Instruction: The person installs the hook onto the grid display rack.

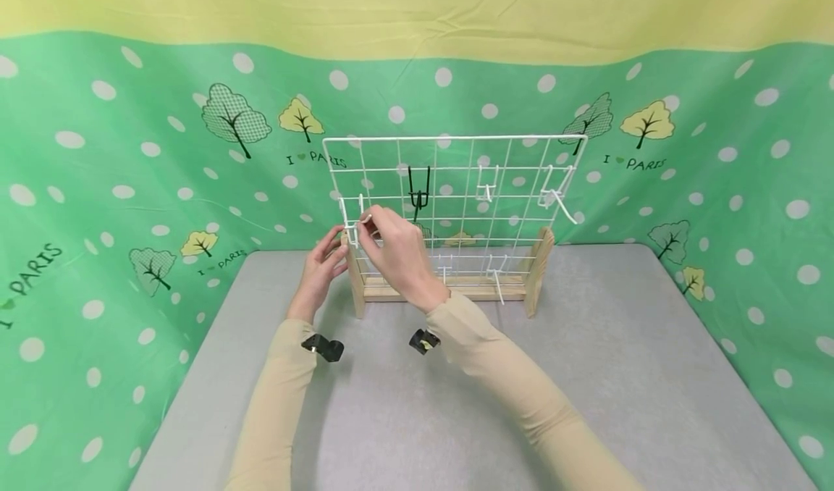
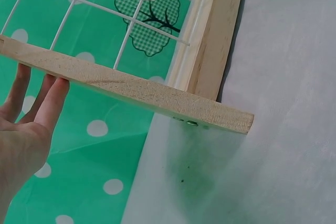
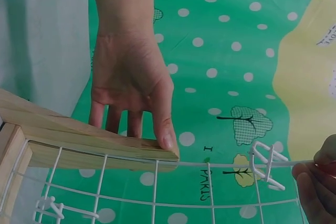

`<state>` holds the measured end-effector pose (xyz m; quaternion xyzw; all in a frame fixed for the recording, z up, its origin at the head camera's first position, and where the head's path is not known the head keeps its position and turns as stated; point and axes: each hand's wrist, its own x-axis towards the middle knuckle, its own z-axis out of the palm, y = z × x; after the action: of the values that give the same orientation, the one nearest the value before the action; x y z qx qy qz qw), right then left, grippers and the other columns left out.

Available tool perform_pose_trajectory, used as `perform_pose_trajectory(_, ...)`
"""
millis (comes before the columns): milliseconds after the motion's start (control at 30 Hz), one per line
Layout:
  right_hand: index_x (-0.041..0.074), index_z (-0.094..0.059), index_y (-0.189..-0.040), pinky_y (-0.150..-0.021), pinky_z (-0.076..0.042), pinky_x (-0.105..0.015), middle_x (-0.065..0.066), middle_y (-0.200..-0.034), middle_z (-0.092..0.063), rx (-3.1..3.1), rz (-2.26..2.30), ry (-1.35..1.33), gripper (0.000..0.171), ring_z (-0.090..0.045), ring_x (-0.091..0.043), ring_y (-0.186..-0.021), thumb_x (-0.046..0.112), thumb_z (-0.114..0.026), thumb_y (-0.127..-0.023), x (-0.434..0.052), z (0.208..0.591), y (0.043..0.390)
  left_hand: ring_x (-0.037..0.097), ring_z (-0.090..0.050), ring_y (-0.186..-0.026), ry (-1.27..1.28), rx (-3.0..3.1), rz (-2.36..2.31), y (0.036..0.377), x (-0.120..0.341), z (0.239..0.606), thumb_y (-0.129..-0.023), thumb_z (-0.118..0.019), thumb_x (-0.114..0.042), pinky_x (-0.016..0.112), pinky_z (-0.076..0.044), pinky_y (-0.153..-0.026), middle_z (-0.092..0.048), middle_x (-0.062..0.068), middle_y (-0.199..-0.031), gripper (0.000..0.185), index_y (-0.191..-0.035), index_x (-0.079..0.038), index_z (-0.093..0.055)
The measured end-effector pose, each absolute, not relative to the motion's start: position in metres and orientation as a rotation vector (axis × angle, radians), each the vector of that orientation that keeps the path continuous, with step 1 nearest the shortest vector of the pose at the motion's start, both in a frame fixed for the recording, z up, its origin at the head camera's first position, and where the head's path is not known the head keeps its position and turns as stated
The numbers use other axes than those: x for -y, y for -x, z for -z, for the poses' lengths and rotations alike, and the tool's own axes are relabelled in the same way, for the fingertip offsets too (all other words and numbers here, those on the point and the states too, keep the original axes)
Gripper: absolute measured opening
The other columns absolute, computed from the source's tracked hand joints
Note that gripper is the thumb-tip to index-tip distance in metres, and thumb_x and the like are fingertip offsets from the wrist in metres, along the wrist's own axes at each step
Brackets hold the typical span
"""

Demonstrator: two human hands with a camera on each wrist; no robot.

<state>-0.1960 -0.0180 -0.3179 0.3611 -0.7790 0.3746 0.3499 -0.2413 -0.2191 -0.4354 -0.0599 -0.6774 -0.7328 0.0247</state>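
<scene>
A white wire grid (image 1: 456,140) stands upright in a wooden stand (image 1: 539,270) on the grey table (image 1: 586,382). My left hand (image 1: 329,259) holds the top of the stand's left post (image 1: 355,288), thumb in front and fingers behind; the right wrist view shows this left hand (image 3: 131,82) on the post (image 3: 79,142). In the left wrist view its fingers (image 2: 50,100) lie straight behind the post (image 2: 131,85). My right hand (image 1: 374,230) pinches a white hook (image 1: 355,229) at the grid's left edge. That hook (image 3: 266,167) hangs on a wire beside my right fingers (image 3: 315,182).
A black hook (image 1: 419,187) and several more white hooks (image 1: 485,185) hang on the grid, one long one (image 1: 557,200) at the upper right. Green dotted cloth (image 1: 130,187) walls the table on three sides.
</scene>
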Motion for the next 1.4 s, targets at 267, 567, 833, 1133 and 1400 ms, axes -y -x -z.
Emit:
perform_pose_trajectory(267,-0.001,-0.061,-0.094,-0.065,-0.054,-0.019,-0.009,-0.085,-0.065,1.965,-0.981,-0.928,0.003,-0.065,-0.017,-0.075,0.0,-0.06,-0.092,0.021,0.306,0.199,0.031,-0.041,-0.13,0.178,2.08,2.267,0.241,0.218,0.437,-0.099,-0.056,-0.022,0.049,-0.04,-0.104,-0.037,0.016,-0.148,0.056,-0.15,-0.015,-0.036)
perform_pose_trajectory(567,-0.001,-0.061,-0.093,-0.066,-0.051,-0.016,-0.009,-0.085,-0.065,1.921,-0.941,-0.878,0.003,-0.065,-0.015,-0.075,0.001,-0.059,-0.092,0.025,0.297,0.201,0.03,-0.042,-0.129,0.176,2.059,2.29,0.241,0.219,0.436,-0.099,-0.056,-0.02,0.051,-0.039,-0.105,-0.039,0.017,-0.146,0.055,-0.15,-0.016,-0.037)
perform_pose_trajectory(833,0.0,-0.061,-0.092,-0.06,-0.049,-0.015,-0.008,-0.084,-0.064,1.884,-0.891,-0.855,0.004,-0.064,-0.015,-0.072,0.002,-0.057,-0.092,0.031,0.29,0.203,0.032,-0.04,-0.13,0.179,2.064,2.301,0.239,0.219,0.433,-0.1,-0.052,-0.014,0.053,-0.038,-0.105,-0.036,0.02,-0.147,0.055,-0.151,-0.01,-0.032)
perform_pose_trajectory(1133,0.001,-0.061,-0.09,-0.055,-0.047,-0.017,-0.008,-0.083,-0.064,1.889,-0.851,-0.847,0.004,-0.063,-0.015,-0.07,0.002,-0.058,-0.092,0.032,0.284,0.209,0.032,-0.041,-0.13,0.189,2.089,2.28,0.226,0.213,0.417,-0.1,-0.053,-0.015,0.052,-0.038,-0.105,-0.036,0.022,-0.147,0.054,-0.151,-0.01,-0.034)
perform_pose_trajectory(1400,0.002,-0.062,-0.091,-0.055,-0.048,-0.018,-0.007,-0.085,-0.065,1.919,-0.789,-0.825,0.005,-0.062,-0.014,-0.068,0.004,-0.058,-0.093,0.032,0.281,0.215,0.034,-0.04,-0.13,0.208,2.081,2.28,0.227,0.214,0.419,-0.1,-0.054,-0.014,0.053,-0.038,-0.104,-0.037,0.021,-0.145,0.053,-0.15,-0.009,-0.035)
